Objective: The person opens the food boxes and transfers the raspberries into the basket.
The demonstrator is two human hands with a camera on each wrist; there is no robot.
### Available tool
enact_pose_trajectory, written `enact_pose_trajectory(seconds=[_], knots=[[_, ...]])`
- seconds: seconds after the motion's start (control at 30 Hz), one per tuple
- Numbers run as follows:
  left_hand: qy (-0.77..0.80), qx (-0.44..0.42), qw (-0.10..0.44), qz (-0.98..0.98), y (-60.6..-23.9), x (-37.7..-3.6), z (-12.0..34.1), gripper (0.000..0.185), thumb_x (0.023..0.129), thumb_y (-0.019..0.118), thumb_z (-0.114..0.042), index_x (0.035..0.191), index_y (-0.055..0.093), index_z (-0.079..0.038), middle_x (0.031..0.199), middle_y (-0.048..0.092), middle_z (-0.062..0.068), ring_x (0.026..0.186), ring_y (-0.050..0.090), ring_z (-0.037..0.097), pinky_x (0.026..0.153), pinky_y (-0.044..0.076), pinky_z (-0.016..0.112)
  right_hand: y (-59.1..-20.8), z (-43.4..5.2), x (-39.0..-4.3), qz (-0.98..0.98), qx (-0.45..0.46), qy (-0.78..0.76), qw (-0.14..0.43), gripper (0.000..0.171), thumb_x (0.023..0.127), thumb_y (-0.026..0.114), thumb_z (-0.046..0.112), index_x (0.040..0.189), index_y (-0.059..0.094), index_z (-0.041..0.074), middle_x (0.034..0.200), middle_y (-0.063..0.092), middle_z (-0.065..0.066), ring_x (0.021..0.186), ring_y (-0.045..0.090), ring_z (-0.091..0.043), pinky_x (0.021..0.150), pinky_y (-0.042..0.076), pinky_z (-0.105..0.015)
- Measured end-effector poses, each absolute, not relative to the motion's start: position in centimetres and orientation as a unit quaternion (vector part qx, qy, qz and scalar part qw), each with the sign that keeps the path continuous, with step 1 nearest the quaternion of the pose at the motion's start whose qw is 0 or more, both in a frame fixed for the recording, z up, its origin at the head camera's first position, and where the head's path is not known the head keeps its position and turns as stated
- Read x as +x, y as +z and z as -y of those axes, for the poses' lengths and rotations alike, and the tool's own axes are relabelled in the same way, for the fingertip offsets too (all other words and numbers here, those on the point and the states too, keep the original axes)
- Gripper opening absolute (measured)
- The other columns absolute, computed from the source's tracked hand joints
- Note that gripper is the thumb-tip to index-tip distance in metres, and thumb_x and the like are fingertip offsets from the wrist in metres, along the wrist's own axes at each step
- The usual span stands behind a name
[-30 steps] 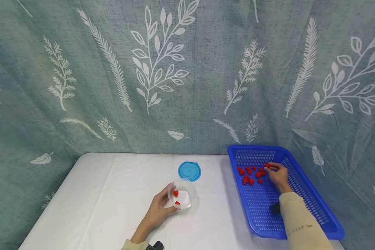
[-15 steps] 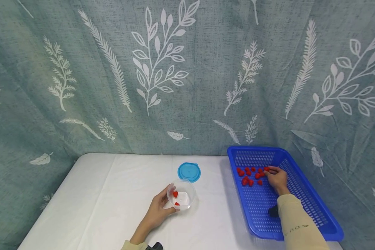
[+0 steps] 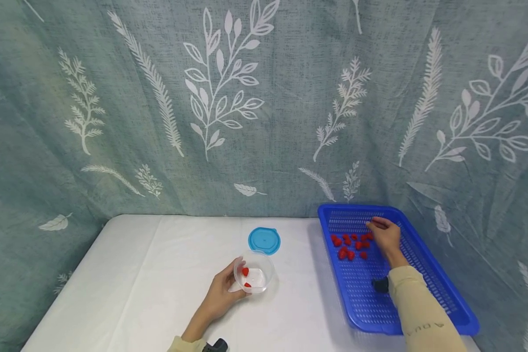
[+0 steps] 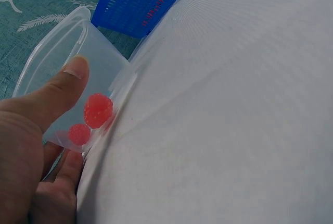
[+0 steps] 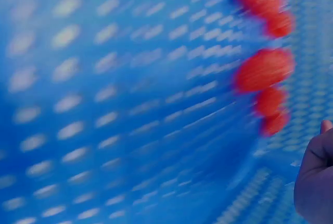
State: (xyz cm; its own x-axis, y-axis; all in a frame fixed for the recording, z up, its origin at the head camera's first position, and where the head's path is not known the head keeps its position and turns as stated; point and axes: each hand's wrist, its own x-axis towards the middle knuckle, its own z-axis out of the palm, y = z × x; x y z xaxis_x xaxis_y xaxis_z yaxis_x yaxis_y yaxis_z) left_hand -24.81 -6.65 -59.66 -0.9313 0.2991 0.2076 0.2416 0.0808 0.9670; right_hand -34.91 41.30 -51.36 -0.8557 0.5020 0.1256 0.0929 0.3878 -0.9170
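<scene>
My left hand [image 3: 222, 293] grips a clear plastic tub [image 3: 264, 274] from its left side, thumb and fingers spread around the wall. Two red raspberries show inside; the left wrist view gives the larger raspberry [image 4: 98, 110] and a smaller raspberry [image 4: 79, 134] low in the tilted tub. Over the far part of a blue plastic basket [image 3: 349, 298], my right hand [image 3: 387, 238] hangs with loosely bent fingers and nothing visible at the fingertips. Just below them lie several raspberries [image 3: 358, 245] on the basket floor. The right wrist view is blurred and shows only part of this hand.
A round blue lid [image 3: 264, 240] lies on the white tablecloth [image 3: 158, 274] just behind the tub. The basket's raised rim surrounds the right forearm's work area at the table's right end. A green leaf-patterned curtain [image 3: 281, 112] hangs behind the table.
My right hand first lowers with a raspberry at its fingertips, then lifts away, leaving that raspberry among the others. The left hand keeps its grip on the tub.
</scene>
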Motion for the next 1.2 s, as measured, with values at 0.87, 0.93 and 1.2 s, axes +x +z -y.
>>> enact_pose_trajectory(seconds=[0.87, 0.93, 1.2], knots=[[0.653, 0.192, 0.026, -0.732, -59.6, -24.8, 6.7, 0.093, 0.077, 0.085, -0.001, 0.156, 0.037, -0.004, 0.152, 0.048, 0.022, 0.149, 0.036, 0.037, 0.12, 0.034, 0.037, -39.4, -21.2, -26.8, 0.81, 0.1, 0.574, 0.075, 0.027, 0.103, 0.062, 0.026, 0.122, 0.07, 0.008, 0.102, 0.075, -0.008, 0.073, 0.059, -0.007, 0.065, 0.045, -0.02], [0.653, 0.196, 0.021, -0.731, -59.6, -24.8, 6.7, 0.092, 0.077, 0.085, -0.001, 0.156, 0.038, -0.003, 0.152, 0.048, 0.023, 0.148, 0.036, 0.037, 0.119, 0.035, 0.038, -40.8, -19.9, -26.4, 0.818, 0.108, 0.56, 0.076, 0.024, 0.102, 0.064, 0.023, 0.119, 0.071, 0.007, 0.102, 0.075, -0.011, 0.096, 0.066, -0.013, 0.081, 0.05, -0.024], [0.65, 0.193, 0.02, -0.735, -59.6, -24.8, 6.7, 0.092, 0.078, 0.086, -0.005, 0.156, 0.038, -0.003, 0.151, 0.05, 0.021, 0.147, 0.039, 0.037, 0.118, 0.037, 0.037, -47.5, -16.5, -24.8, 0.804, 0.094, 0.586, 0.019, 0.019, 0.099, 0.066, 0.015, 0.113, 0.074, 0.005, 0.096, 0.076, -0.007, 0.101, 0.067, -0.014, 0.089, 0.052, -0.027]])
